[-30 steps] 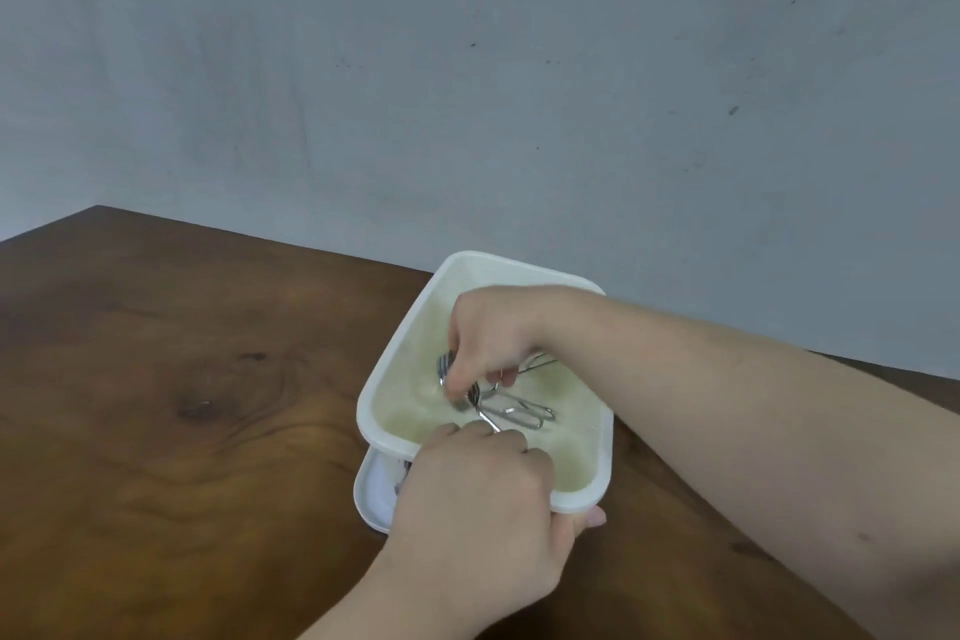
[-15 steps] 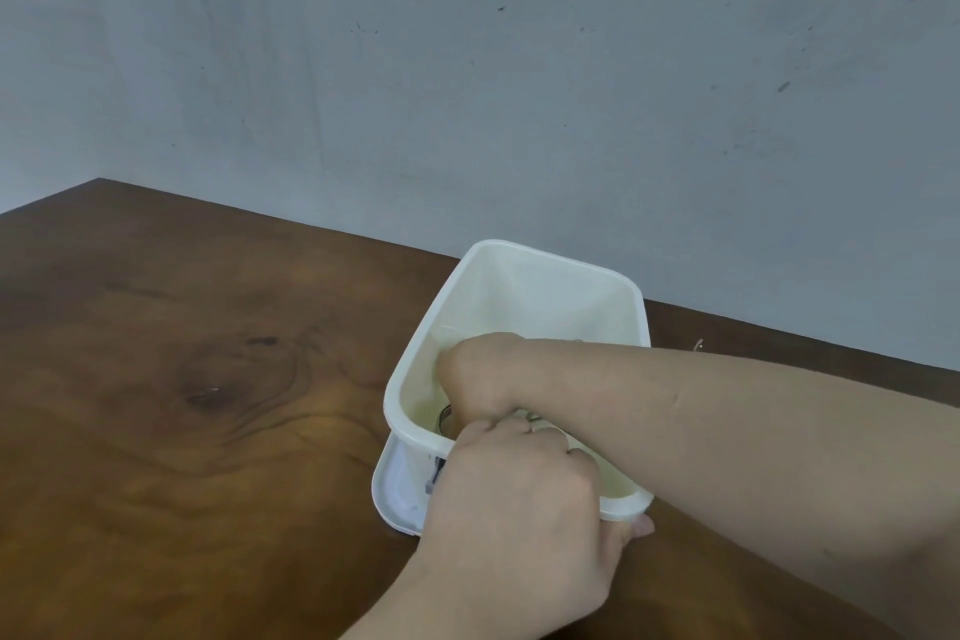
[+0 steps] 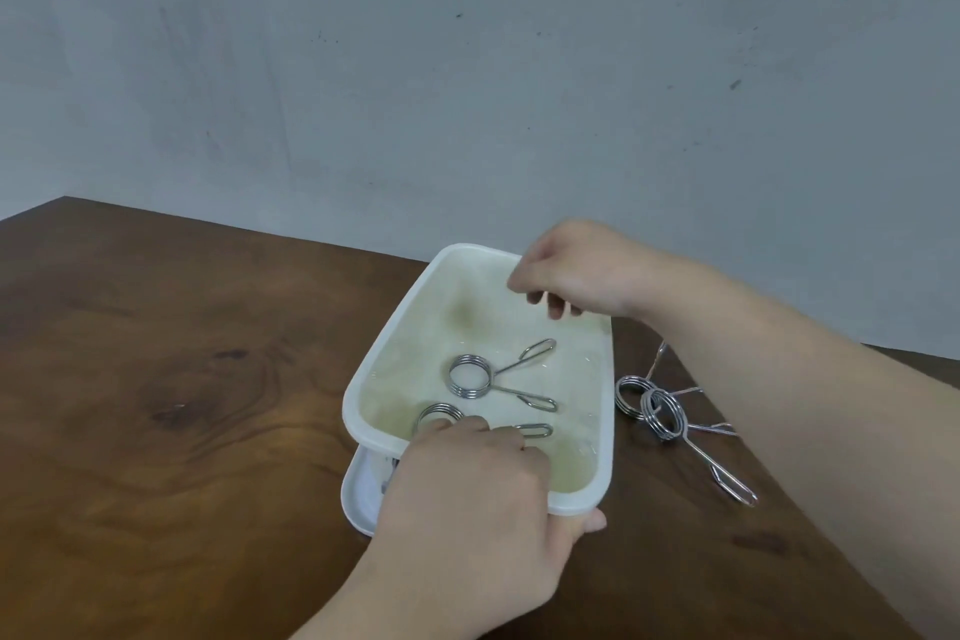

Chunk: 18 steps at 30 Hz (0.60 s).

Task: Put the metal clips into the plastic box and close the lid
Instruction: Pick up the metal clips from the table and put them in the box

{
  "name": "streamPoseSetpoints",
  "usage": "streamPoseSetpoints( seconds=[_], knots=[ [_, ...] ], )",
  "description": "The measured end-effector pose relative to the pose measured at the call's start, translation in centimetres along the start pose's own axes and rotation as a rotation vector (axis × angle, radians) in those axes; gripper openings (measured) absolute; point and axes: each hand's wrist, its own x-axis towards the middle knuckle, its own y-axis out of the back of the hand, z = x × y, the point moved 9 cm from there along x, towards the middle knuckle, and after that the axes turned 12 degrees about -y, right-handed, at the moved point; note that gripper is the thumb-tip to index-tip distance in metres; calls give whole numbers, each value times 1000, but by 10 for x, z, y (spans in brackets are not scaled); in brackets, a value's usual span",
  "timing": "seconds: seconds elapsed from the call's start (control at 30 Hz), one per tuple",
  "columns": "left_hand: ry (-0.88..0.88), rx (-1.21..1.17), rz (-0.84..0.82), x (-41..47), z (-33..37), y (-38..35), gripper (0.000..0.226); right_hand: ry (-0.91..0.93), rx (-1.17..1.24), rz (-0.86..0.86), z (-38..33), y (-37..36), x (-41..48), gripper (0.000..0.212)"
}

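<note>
A white plastic box (image 3: 387, 343) stands open on the wooden table. Inside it lies a metal spring clip (image 3: 470, 376), and a second clip (image 3: 530, 429) sits partly hidden behind my left hand. My left hand (image 3: 467, 499) grips the box's near rim, thumb under it at the right. My right hand (image 3: 571, 276) hovers over the box's far right corner, fingers loosely curled and holding nothing. Two more metal clips (image 3: 660, 413) lie on the table just right of the box. The white lid (image 3: 361, 494) sits under the box's near left end.
The dark wooden table (image 3: 182, 405) stretches out to the left of the box. A grey wall (image 3: 467, 68) rises right behind the table's far edge. My right forearm crosses above the clips on the table.
My right hand has let go of a clip inside the box and lifted up to the far right corner. The view has shifted, showing the loose clips on the right.
</note>
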Motion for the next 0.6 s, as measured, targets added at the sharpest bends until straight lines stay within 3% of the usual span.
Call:
streamPoseSetpoints(
  seconds=[0.07, 0.13, 0.23, 0.4, 0.53, 0.6],
  knots=[
    [65, 61, 59, -11, -7, 7, 55, -35, 183, 103, 44, 36, -12, 26],
    [18, 88, -60, 2, 9, -7, 53, -85, 308, 158, 93, 46, -22, 26],
    [-2, 19, 57, 3, 9, -2, 46, -217, 400, 177, 163, 45, -38, 26],
    [-58, -40, 76, 13, 27, 1, 49, -311, 83, 178, 237, 20, -48, 16],
    [-87, -43, 121, 19, 37, 9, 47, -292, -196, 112, 255, -14, -37, 50],
    [-91, -37, 99, 21, 40, 7, 47, -282, -280, 84, 257, -30, -32, 56]
  ],
)
